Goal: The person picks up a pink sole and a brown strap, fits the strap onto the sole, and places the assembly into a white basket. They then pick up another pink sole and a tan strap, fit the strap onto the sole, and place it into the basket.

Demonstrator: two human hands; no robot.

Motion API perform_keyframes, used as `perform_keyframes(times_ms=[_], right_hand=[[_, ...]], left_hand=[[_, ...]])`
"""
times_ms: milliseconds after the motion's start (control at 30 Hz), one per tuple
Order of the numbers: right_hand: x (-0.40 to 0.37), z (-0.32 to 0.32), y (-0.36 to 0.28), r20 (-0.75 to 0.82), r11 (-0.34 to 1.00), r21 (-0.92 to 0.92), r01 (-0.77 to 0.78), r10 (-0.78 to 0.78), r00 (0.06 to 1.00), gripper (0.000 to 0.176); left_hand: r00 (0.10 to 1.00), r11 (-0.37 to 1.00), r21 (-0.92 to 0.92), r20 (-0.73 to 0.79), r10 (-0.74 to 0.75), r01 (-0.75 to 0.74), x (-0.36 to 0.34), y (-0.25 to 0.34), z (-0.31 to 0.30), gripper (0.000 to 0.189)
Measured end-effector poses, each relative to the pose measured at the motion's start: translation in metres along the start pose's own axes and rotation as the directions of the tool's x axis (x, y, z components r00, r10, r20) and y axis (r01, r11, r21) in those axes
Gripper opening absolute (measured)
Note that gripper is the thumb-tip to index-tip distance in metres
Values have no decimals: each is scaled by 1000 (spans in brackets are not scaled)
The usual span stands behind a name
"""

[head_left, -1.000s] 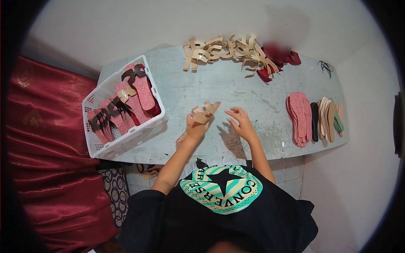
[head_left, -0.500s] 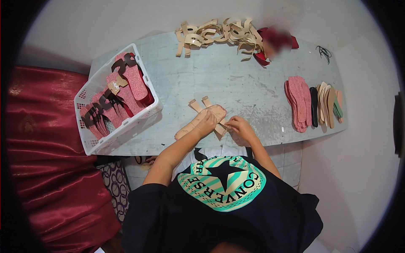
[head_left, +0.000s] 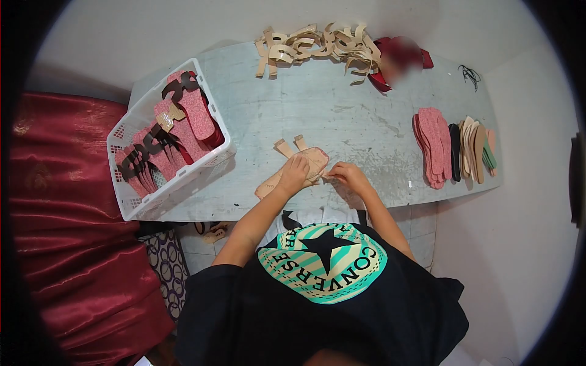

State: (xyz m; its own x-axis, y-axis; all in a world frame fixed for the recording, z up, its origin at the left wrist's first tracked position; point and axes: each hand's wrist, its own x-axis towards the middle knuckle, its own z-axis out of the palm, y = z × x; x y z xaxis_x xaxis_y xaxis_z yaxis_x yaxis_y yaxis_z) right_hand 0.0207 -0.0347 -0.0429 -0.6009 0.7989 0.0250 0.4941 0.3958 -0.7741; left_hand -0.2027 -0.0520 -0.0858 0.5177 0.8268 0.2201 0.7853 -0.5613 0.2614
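Observation:
A tan shoe insole point(head_left: 268, 185) with pen marks lies slanted on the table in front of me. Two beige strap ends point(head_left: 282, 147) stick out past its far edge. My left hand point(head_left: 295, 175) rests over the middle of the insole, fingers bent and gripping it. At the insole's right edge, the thumb and fingers of my right hand point(head_left: 348, 177) are pinched together on what looks like a strap's near end, mostly hidden by the fingers. The near side of the straps is largely covered by my left hand.
A white plastic basket point(head_left: 178, 178) with pink insoles and dark straps stands left. Loose beige straps point(head_left: 293, 49) are heaped at the back, beside dark red pieces point(head_left: 379, 82). Pink insoles point(head_left: 431, 146) and other coloured soles point(head_left: 472, 152) lie right; black cords point(head_left: 469, 76) lie behind.
The near strap ends, spread beyond the insole before, now barely show and appear drawn in at its edge. My left hand has shifted slightly; my right hand stays pinched beside the insole.

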Motion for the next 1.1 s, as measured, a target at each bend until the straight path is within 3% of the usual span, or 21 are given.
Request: perform_keyframes(times_ms=[133, 300, 400, 600, 700, 767, 867, 1100], right_hand=[[1, -1, 1, -6, 998, -56, 25, -26, 1000, 15], [11, -3, -5, -56, 993, -66, 96, -100, 993, 11], [19, 2, -4, -65, 998, 55, 22, -19, 998, 9], [44, 4, 0, -53, 999, 19, 47, -46, 998, 11], [56, 11, 3, 6, 998, -36, -46, 46, 999, 11], [62, 21, 6, -44, 983, -181, 17, -26, 999, 10], [67, 28, 11, 1, 976, -215, -34, 35, 999, 9], [61, 37, 8, -146, 965, -262, -29, -10, 989, 9]], left_hand=[[999, 999, 33, -51, 8, -6, -4, -4, -6, 72], [1000, 988, -156, 19, -6, 9, -16, -10, -13, 87], [998, 986, -161, 52, -21, 29, -19, -13, -11, 89], [993, 980, -191, 107, -39, 59, -19, -16, -12, 79], [993, 963, -260, 107, -50, 77, -19, -18, -10, 74], [991, 952, -290, 114, -63, 94, -19, -16, -11, 71], [990, 957, -280, 133, -37, 73, -18, -19, -10, 72], [993, 963, -264, 119, -23, 54, -16, -20, -9, 72]])
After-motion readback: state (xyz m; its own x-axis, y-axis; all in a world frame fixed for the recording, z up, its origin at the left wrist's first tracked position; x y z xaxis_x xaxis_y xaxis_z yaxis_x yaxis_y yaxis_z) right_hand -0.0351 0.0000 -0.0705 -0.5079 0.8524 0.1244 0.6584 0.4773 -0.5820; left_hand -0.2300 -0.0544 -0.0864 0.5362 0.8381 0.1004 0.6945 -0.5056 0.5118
